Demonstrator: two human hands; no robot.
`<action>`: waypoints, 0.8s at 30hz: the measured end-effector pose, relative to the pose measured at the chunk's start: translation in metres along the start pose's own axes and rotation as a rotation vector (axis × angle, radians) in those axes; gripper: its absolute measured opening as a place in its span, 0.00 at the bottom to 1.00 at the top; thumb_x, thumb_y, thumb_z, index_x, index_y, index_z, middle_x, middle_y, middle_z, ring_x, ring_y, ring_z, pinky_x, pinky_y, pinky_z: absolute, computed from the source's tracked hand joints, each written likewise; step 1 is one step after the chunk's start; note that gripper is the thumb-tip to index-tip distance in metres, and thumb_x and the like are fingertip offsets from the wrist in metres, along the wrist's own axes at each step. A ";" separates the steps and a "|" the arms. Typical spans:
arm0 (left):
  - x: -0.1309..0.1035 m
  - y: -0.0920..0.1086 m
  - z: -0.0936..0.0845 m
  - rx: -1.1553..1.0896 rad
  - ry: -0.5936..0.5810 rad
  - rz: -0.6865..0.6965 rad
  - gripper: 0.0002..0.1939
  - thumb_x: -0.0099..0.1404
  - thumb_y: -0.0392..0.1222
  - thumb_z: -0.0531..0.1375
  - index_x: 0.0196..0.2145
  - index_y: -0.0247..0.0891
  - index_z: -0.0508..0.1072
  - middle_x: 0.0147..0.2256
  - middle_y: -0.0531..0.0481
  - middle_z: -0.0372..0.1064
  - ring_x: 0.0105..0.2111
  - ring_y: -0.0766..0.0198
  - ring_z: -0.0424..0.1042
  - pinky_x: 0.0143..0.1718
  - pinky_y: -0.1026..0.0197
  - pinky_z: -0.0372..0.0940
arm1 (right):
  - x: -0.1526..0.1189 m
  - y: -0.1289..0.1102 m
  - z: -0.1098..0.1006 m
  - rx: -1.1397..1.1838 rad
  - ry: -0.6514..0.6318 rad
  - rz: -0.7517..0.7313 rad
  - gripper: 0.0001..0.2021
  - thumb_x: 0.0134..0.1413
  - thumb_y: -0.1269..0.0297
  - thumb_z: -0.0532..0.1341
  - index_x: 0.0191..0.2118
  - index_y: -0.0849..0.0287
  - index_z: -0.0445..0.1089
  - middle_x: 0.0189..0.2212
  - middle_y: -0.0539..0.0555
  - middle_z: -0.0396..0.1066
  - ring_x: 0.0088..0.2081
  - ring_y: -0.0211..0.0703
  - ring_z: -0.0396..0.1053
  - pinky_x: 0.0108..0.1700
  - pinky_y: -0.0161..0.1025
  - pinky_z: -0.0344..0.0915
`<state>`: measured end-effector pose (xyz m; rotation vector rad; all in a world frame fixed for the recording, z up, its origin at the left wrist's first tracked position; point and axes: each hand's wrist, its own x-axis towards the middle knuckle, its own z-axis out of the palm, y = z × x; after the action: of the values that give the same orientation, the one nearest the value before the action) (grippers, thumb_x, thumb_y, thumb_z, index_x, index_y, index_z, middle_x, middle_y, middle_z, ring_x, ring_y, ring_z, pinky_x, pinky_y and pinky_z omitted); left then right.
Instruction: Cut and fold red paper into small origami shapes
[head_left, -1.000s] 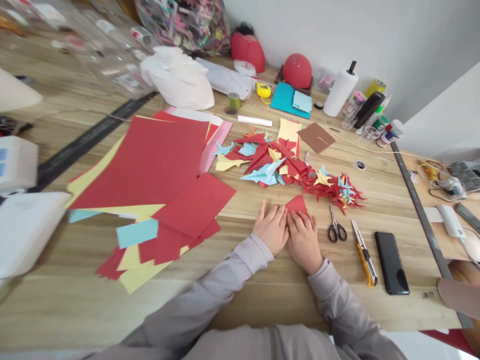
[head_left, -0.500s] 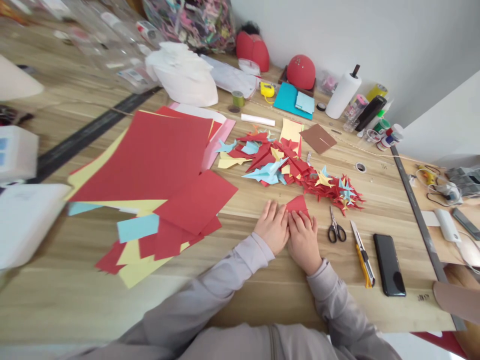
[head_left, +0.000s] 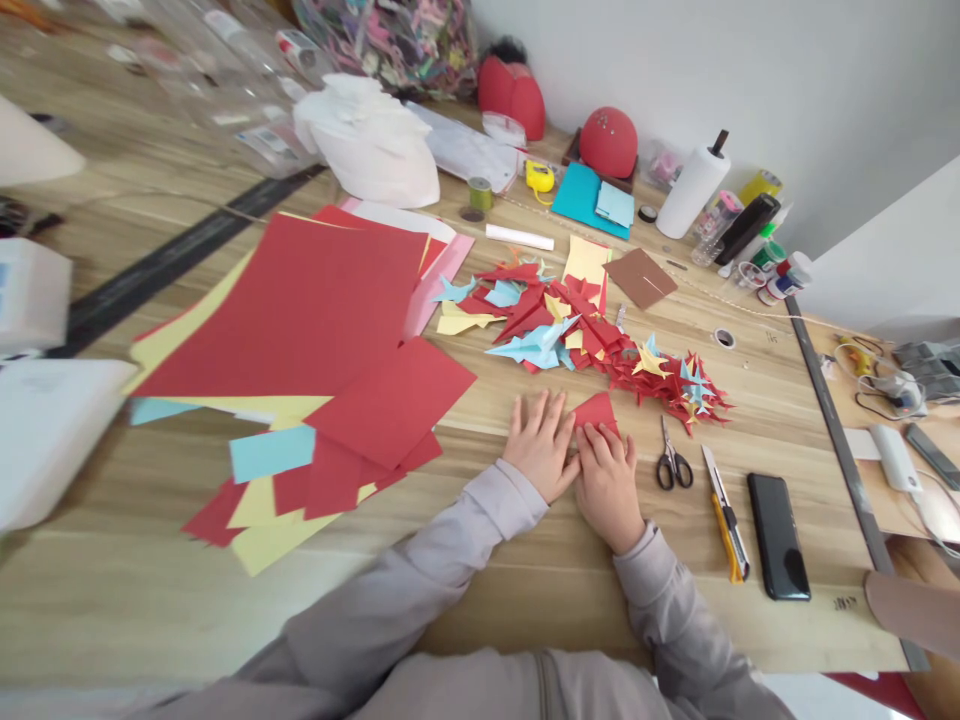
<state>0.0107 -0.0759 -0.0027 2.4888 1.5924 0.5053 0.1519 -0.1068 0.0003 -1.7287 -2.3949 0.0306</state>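
Note:
A small piece of red paper [head_left: 596, 408] lies on the wooden table before me, mostly covered by my right hand [head_left: 607, 490]. The fingers of that hand are close together and press the paper down from above. Beside it, my left hand [head_left: 538, 450] rests on the table with fingers spread, its thumb touching or very near the right hand. It appears to hold nothing. Just beyond both hands is a pile of folded paper pieces [head_left: 525, 310], red, light blue and pale yellow, some star-shaped. Black-handled scissors [head_left: 673, 465] lie right of my right hand.
A yellow utility knife [head_left: 726, 520] and a black phone [head_left: 778, 535] lie at the right. Large red sheets [head_left: 300, 310] and smaller cut papers [head_left: 274, 455] cover the left. At the back stand a white roll [head_left: 694, 190], a yellow tape measure [head_left: 538, 177] and a red dome [head_left: 609, 142].
My left hand has shifted slightly left, off the red paper, and its fingers have spread apart. My right hand stays on the paper. The view has moved a little.

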 end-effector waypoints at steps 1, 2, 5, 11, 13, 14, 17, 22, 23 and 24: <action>0.000 0.000 0.000 -0.001 -0.004 -0.006 0.31 0.60 0.50 0.54 0.57 0.31 0.64 0.63 0.32 0.50 0.62 0.36 0.47 0.59 0.30 0.37 | 0.000 0.000 -0.001 0.002 -0.003 -0.002 0.22 0.59 0.68 0.52 0.59 0.61 0.60 0.56 0.61 0.64 0.57 0.53 0.54 0.61 0.56 0.38; 0.001 0.000 0.000 -0.003 -0.008 -0.009 0.30 0.60 0.50 0.54 0.57 0.31 0.64 0.63 0.33 0.50 0.62 0.36 0.47 0.59 0.30 0.37 | 0.000 0.000 -0.002 0.004 -0.005 -0.003 0.22 0.59 0.68 0.52 0.59 0.61 0.60 0.56 0.61 0.64 0.57 0.53 0.54 0.61 0.56 0.38; 0.004 -0.003 -0.001 -0.018 -0.016 -0.009 0.27 0.60 0.46 0.53 0.56 0.33 0.67 0.63 0.37 0.51 0.62 0.38 0.48 0.59 0.30 0.37 | 0.002 0.001 -0.004 0.011 -0.014 -0.013 0.22 0.60 0.65 0.53 0.60 0.60 0.59 0.55 0.60 0.64 0.56 0.53 0.55 0.61 0.56 0.40; 0.011 -0.011 -0.004 -0.055 -0.013 -0.032 0.24 0.56 0.38 0.55 0.51 0.41 0.72 0.63 0.43 0.52 0.61 0.37 0.49 0.58 0.27 0.39 | 0.009 -0.002 -0.006 -0.027 -0.023 -0.015 0.25 0.59 0.56 0.55 0.60 0.59 0.59 0.53 0.61 0.65 0.52 0.56 0.57 0.58 0.58 0.46; 0.012 -0.011 -0.005 -0.054 -0.009 -0.034 0.24 0.56 0.38 0.56 0.51 0.41 0.72 0.63 0.43 0.52 0.61 0.37 0.50 0.58 0.28 0.38 | 0.010 -0.004 -0.005 -0.059 -0.009 -0.005 0.24 0.59 0.58 0.55 0.59 0.60 0.60 0.51 0.61 0.65 0.51 0.56 0.57 0.58 0.58 0.47; 0.012 -0.010 -0.005 -0.053 -0.006 -0.037 0.24 0.56 0.38 0.56 0.51 0.41 0.72 0.63 0.43 0.53 0.61 0.37 0.50 0.58 0.27 0.39 | 0.011 -0.006 -0.005 -0.073 -0.001 -0.006 0.24 0.59 0.58 0.55 0.59 0.60 0.60 0.51 0.62 0.66 0.51 0.56 0.57 0.57 0.58 0.47; 0.010 -0.006 -0.006 -0.047 0.015 -0.056 0.23 0.56 0.39 0.56 0.50 0.41 0.73 0.62 0.42 0.54 0.61 0.36 0.50 0.58 0.27 0.38 | 0.014 -0.009 -0.004 -0.116 0.013 -0.034 0.22 0.59 0.61 0.55 0.57 0.62 0.62 0.47 0.62 0.67 0.49 0.56 0.58 0.56 0.57 0.50; 0.009 0.000 -0.007 -0.020 0.052 -0.075 0.22 0.58 0.41 0.56 0.50 0.38 0.73 0.61 0.37 0.56 0.60 0.35 0.51 0.59 0.29 0.38 | 0.016 -0.011 -0.006 -0.149 0.017 -0.060 0.18 0.58 0.68 0.55 0.53 0.63 0.66 0.45 0.62 0.68 0.48 0.56 0.58 0.54 0.54 0.54; 0.010 0.000 -0.007 -0.018 0.053 -0.076 0.21 0.58 0.41 0.56 0.50 0.37 0.74 0.60 0.36 0.56 0.60 0.36 0.52 0.59 0.29 0.38 | 0.015 -0.011 -0.006 -0.147 0.017 -0.060 0.17 0.58 0.67 0.55 0.52 0.63 0.67 0.46 0.62 0.68 0.48 0.56 0.58 0.54 0.54 0.54; 0.010 0.000 -0.007 -0.020 0.053 -0.078 0.21 0.58 0.41 0.56 0.49 0.37 0.74 0.60 0.36 0.56 0.60 0.36 0.52 0.59 0.29 0.38 | 0.014 -0.010 -0.006 -0.143 0.018 -0.060 0.17 0.58 0.67 0.55 0.52 0.64 0.67 0.47 0.63 0.67 0.49 0.56 0.57 0.54 0.54 0.54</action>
<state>0.0120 -0.0672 0.0054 2.4076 1.6870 0.5787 0.1388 -0.0970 0.0091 -1.7062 -2.4895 -0.1680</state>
